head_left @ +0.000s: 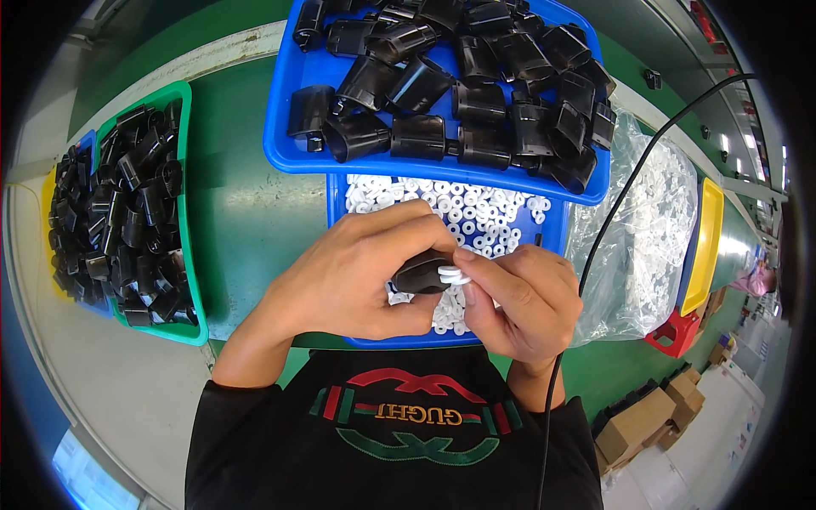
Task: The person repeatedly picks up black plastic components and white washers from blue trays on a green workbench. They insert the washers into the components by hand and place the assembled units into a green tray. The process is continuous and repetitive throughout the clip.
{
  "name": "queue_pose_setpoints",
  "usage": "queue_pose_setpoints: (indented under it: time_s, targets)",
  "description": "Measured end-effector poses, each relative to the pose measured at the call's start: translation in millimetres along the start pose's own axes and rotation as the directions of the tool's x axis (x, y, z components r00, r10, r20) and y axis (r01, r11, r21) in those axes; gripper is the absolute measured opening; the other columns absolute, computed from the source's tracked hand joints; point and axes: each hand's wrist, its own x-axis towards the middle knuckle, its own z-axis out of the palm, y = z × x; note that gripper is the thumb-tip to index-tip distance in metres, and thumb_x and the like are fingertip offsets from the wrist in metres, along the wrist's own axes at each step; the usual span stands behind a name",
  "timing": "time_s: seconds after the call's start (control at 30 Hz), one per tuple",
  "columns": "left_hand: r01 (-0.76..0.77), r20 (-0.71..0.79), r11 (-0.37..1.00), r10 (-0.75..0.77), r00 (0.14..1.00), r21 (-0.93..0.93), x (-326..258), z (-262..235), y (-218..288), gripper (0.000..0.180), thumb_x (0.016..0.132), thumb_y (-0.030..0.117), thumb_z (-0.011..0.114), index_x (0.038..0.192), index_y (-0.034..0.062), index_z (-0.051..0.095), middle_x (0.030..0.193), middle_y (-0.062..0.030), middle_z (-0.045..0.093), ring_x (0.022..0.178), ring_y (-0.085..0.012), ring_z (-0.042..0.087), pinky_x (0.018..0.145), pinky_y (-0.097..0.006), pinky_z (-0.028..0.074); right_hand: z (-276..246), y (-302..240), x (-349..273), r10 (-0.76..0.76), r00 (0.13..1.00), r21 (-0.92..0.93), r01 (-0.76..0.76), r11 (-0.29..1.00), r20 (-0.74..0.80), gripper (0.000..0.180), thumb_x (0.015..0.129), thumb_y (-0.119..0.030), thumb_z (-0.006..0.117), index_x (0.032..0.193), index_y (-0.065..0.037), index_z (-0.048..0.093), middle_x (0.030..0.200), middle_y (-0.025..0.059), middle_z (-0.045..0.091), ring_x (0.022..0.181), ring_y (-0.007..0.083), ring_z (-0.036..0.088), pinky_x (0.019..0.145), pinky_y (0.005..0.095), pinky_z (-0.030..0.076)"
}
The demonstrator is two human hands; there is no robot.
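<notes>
My left hand (pixel 365 270) is wrapped round a black plastic housing (pixel 421 274) like those heaped in the trays. Between the thumb and forefinger of my right hand (pixel 523 302) are a couple of small white rings (pixel 453 275), held against the housing's right end. Whether they sit in the housing or only touch it I cannot tell. Both hands are over a blue tray (pixel 557 223) of loose white rings (pixel 476 212), and they hide part of it. Beyond it, a larger blue tray (pixel 285 127) holds many black housings (pixel 416 136), overlapping the ring tray's far edge.
A green tray (pixel 194 263) of black housings stands to the left on the green table (pixel 255 204). On the right lies a clear plastic bag (pixel 633 229) of white pieces, beside a yellow tray (pixel 710 246) and a red bin (pixel 676 333). A black cable (pixel 608 204) crosses the right side.
</notes>
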Motion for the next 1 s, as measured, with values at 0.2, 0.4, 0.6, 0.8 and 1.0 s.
queue_pose_setpoints:
  time_s: [0.2, 0.4, 0.6, 0.8, 1.0]
  targets:
    - [-0.001, 0.038, 0.999, 0.002, 0.999, -0.036, 0, -6, 0, 0.041, 0.07, 0.03, 0.065, 0.095, -0.0017, 0.06, 0.084, -0.0125, 0.058, 0.069, -0.0274, 0.057, 0.062, -0.033, 0.045, 3, 3, -1, 0.024, 1.0, 0.055, -0.022, 0.998, -0.021, 0.029, 0.064, 0.0, 0.073, 0.092, -0.004, 0.073, 0.061, 0.0008, 0.053, 0.047, 0.0144, 0.053, 0.041, 0.0266, 0.038]
    - [-0.018, 0.04, 0.997, 0.021, 0.999, -0.073, -1, -7, -6, 0.053, 0.077, 0.046, 0.055, 0.094, -0.0036, 0.059, 0.083, -0.0138, 0.057, 0.069, -0.0272, 0.055, 0.06, -0.034, 0.043, 7, 3, -3, 0.033, 0.998, 0.099, -0.029, 0.995, -0.046, 0.028, 0.063, 0.0, 0.073, 0.091, -0.004, 0.073, 0.061, 0.0003, 0.053, 0.047, 0.0142, 0.053, 0.042, 0.026, 0.039]
    - [-0.019, 0.057, 0.99, 0.028, 0.998, -0.137, 1, -7, -6, 0.052, 0.079, 0.047, 0.055, 0.089, -0.0035, 0.06, 0.082, -0.0134, 0.056, 0.069, -0.0257, 0.056, 0.06, -0.034, 0.043, 4, 1, 0, 0.028, 0.999, 0.106, -0.023, 0.994, -0.041, 0.025, 0.061, 0.001, 0.072, 0.085, -0.005, 0.072, 0.061, 0.0001, 0.051, 0.046, 0.0145, 0.052, 0.042, 0.0259, 0.039]
    - [0.042, 0.099, 0.989, -0.028, 0.995, -0.138, 2, -8, -1, 0.05, 0.082, 0.046, 0.054, 0.086, -0.0031, 0.059, 0.08, -0.0119, 0.058, 0.069, -0.0253, 0.057, 0.06, -0.034, 0.044, 1, 2, 2, -0.025, 1.0, 0.096, 0.023, 0.995, 0.014, 0.019, 0.062, -0.001, 0.071, 0.08, -0.005, 0.07, 0.061, 0.0004, 0.049, 0.046, 0.0149, 0.05, 0.041, 0.0261, 0.039]
    - [-0.011, 0.09, 0.979, 0.029, 0.996, -0.202, 0, -6, -8, 0.039, 0.082, 0.037, 0.058, 0.086, -0.0015, 0.06, 0.079, -0.0114, 0.059, 0.07, -0.0258, 0.058, 0.061, -0.034, 0.044, -1, 1, 4, -0.032, 0.999, 0.086, 0.028, 0.996, 0.04, 0.017, 0.063, -0.003, 0.071, 0.079, -0.006, 0.069, 0.061, 0.0001, 0.048, 0.047, 0.0149, 0.05, 0.041, 0.0265, 0.04]
